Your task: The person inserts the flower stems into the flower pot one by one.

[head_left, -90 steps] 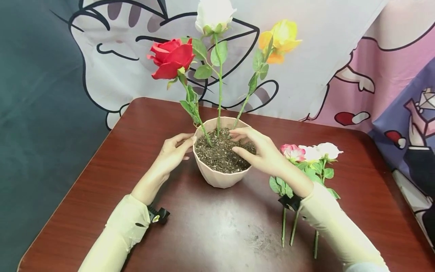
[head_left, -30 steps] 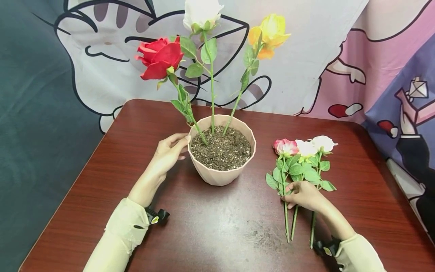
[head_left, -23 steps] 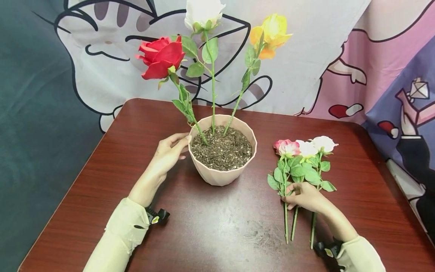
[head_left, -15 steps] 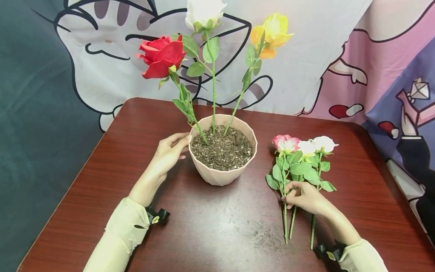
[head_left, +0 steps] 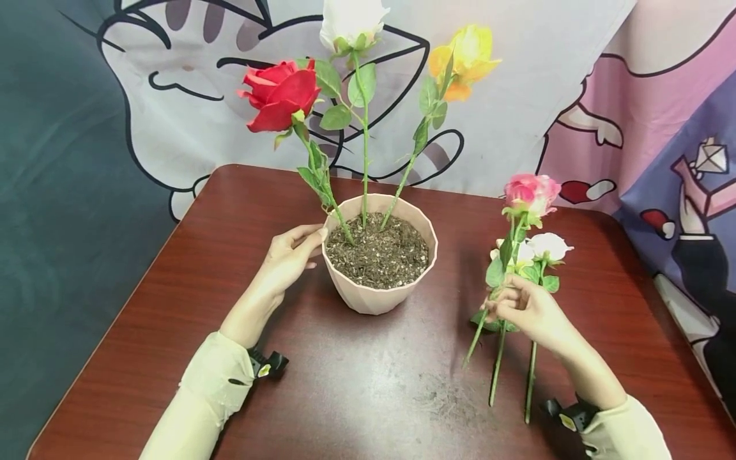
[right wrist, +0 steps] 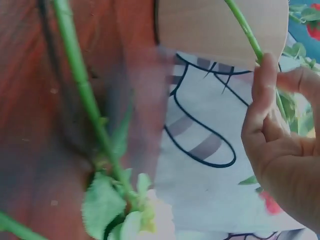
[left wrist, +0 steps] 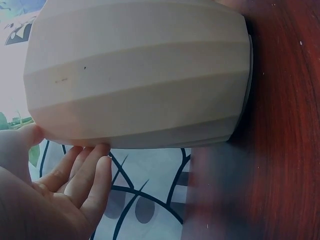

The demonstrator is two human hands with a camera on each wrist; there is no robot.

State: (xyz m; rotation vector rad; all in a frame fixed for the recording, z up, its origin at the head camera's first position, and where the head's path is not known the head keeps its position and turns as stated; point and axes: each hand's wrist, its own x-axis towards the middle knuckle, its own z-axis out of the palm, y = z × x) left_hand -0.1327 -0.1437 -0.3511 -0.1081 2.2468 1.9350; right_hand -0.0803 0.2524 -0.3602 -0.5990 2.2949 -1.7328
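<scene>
In the head view my left hand [head_left: 287, 259] touches the left side of a pale pink faceted flowerpot [head_left: 374, 298]. The left wrist view shows its thumb at the rim and its fairly straight fingers against the outer wall. Dark soil [head_left: 382, 255] fills the pot, and a red rose [head_left: 282, 96], a white rose [head_left: 352, 25] and a yellow rose [head_left: 467, 61] stand in it. My right hand [head_left: 531, 313] pinches the green stem [right wrist: 245, 25] of a pink-and-white rose [head_left: 530, 195], tilted with its bloom up, over two whitish roses [head_left: 549, 247] lying on the table.
The dark red wooden table [head_left: 356, 390] carries a scuffed patch [head_left: 439, 402] near its front. Behind it hangs a cloth backdrop [head_left: 512, 128] with cartoon cat drawings. Leaves and stems of the lying roses sit under my right hand.
My right hand has left the pot, gone to the lying roses on the right and gripped the pink-and-white one. Its bloom has risen off the table. My left hand stays at the pot.
</scene>
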